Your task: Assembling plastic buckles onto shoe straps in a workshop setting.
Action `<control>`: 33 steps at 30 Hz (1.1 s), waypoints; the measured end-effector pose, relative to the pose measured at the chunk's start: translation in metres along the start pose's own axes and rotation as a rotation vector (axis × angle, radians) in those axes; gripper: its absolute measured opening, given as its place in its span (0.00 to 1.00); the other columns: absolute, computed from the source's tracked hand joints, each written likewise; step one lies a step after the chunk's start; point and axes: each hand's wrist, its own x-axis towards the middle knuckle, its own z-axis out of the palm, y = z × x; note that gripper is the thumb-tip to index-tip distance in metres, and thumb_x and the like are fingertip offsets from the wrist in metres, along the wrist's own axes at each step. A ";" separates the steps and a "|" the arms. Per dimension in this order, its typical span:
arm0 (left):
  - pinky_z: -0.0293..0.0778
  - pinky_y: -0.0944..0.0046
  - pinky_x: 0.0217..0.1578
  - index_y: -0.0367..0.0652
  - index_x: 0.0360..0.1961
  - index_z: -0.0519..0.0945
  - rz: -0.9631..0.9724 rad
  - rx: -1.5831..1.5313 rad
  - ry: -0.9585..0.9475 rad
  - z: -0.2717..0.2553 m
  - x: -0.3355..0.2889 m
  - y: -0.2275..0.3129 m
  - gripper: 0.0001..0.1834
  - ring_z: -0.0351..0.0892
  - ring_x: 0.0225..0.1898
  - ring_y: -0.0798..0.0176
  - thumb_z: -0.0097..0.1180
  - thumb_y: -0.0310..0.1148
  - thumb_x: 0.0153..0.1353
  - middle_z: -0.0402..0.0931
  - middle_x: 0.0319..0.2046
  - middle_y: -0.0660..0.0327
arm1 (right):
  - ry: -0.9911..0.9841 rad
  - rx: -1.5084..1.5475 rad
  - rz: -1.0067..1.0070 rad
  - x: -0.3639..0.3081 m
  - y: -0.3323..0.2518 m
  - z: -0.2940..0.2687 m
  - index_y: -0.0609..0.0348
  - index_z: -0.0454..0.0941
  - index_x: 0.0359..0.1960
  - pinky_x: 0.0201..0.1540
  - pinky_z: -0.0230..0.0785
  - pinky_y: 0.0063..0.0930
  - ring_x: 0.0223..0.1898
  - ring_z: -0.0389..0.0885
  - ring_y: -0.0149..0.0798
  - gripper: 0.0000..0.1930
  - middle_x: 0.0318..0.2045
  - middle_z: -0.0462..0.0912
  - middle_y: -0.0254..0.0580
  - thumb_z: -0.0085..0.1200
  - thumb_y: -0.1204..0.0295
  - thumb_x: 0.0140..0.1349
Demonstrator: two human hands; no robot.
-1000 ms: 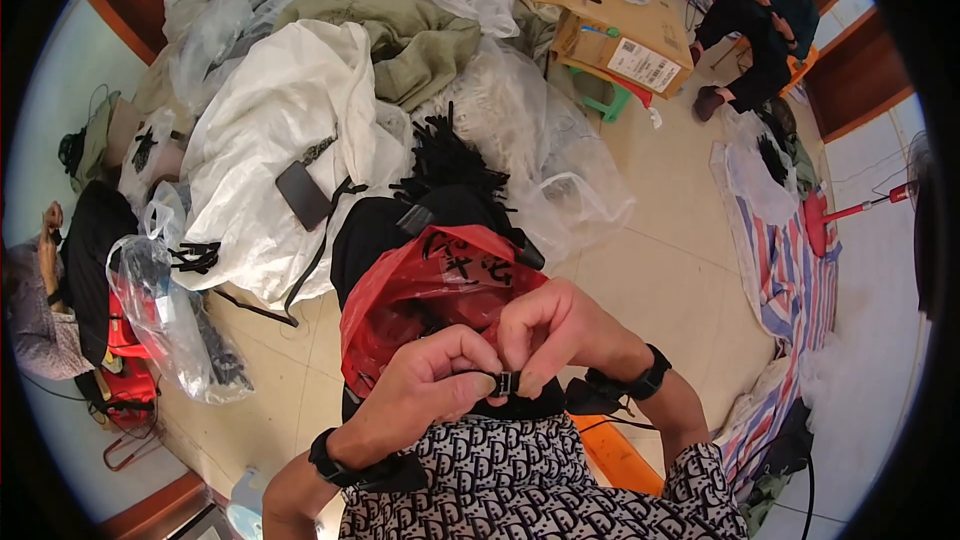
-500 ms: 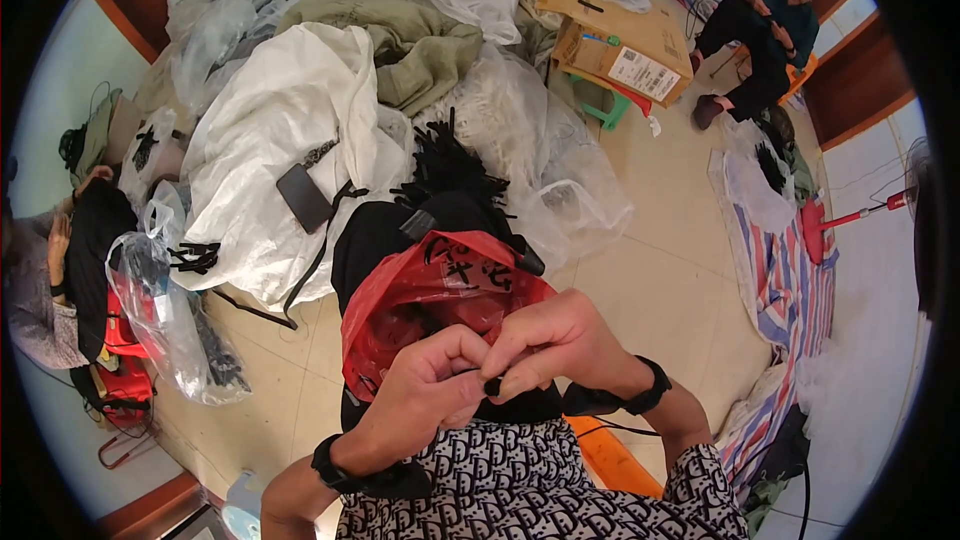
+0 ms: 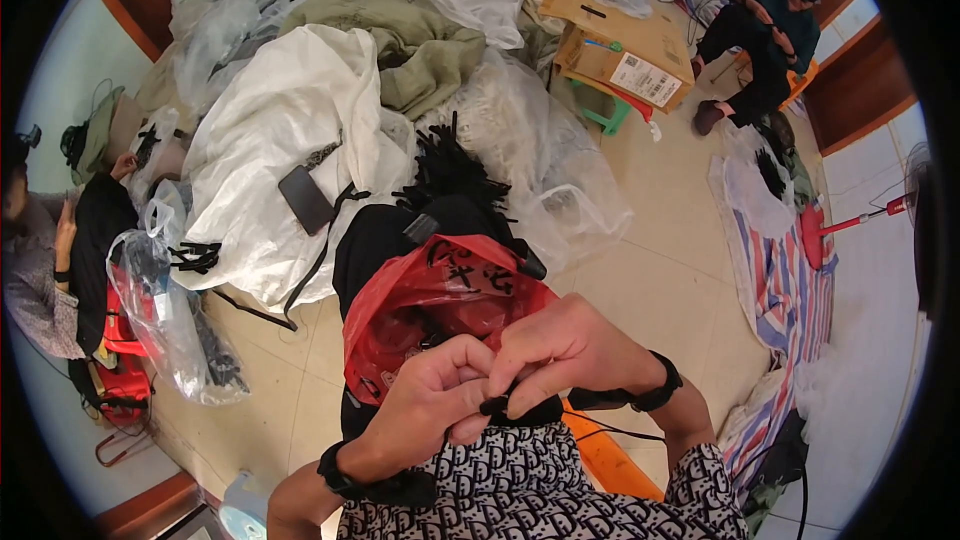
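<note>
Above your lap, your left hand (image 3: pixel 435 405) and right hand (image 3: pixel 570 355) have closed tighter together since a second ago; both sets of fingers pinch a small black piece (image 3: pixel 520 410), just below the red bag (image 3: pixel 440 290); the fiddling continues.

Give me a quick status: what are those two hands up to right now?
Left hand and right hand pinched together on a small black piece. Red plastic bag open just beyond. Nothing between.
</note>
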 end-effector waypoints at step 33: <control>0.72 0.66 0.25 0.36 0.34 0.74 0.870 1.219 0.086 -0.004 0.007 0.000 0.15 0.76 0.26 0.57 0.53 0.16 0.41 0.74 0.26 0.55 | 0.268 0.187 -0.274 -0.008 0.021 0.007 0.65 0.76 0.19 0.25 0.64 0.19 0.23 0.74 0.29 0.07 0.19 0.76 0.37 0.61 0.84 0.36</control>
